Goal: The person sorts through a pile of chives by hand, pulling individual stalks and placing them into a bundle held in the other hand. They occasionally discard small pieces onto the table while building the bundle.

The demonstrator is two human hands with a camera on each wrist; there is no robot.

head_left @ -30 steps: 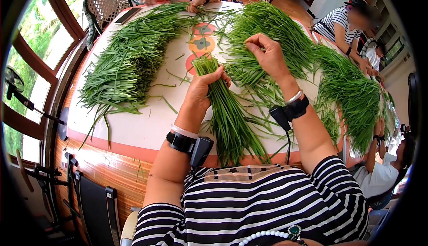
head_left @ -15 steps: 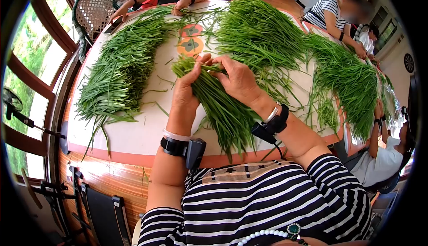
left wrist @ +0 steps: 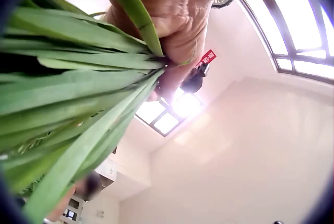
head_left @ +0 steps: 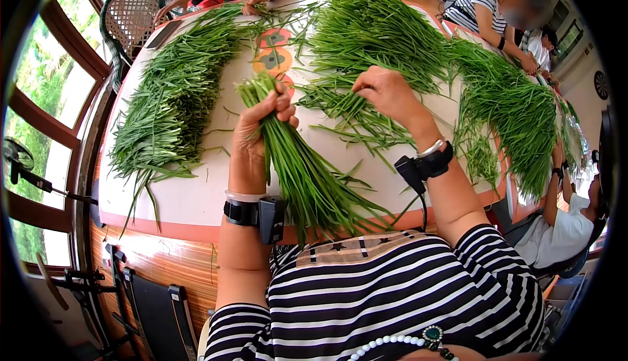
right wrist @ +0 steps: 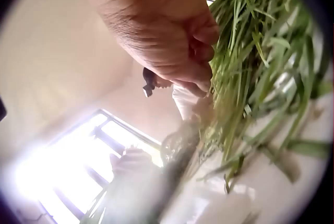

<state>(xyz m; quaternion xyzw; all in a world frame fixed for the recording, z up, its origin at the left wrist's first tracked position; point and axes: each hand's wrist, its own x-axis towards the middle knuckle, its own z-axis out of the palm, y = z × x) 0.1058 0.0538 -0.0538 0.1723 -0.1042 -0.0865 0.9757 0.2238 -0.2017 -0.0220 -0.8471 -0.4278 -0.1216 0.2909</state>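
Note:
My left hand (head_left: 265, 116) grips a thick bunch of garlic chives (head_left: 297, 165) near its cut ends, the long leaves fanning down toward my striped shirt. In the left wrist view the leaves (left wrist: 73, 88) spread out below the curled left hand (left wrist: 167, 20). My right hand (head_left: 390, 96) is apart from that bunch, fingers bent and fingertips together, over some loose chives (head_left: 350, 109) at mid-table. Seen from the right wrist, the right hand (right wrist: 162, 31) is beside a heap of chives (right wrist: 245, 67); whether its fingertips pinch a leaf I cannot tell.
A long heap of chives (head_left: 173, 93) lies on the left of the white table (head_left: 216, 201), a tall pile (head_left: 369, 31) at the back, another (head_left: 513, 109) on the right. A phone (head_left: 162, 34) lies at the far left edge. Other people sit across and to the right.
My right hand came to the top of the held bunch half a second ago and has since moved away to the right. The left hand, still gripping the bunch, has shifted left.

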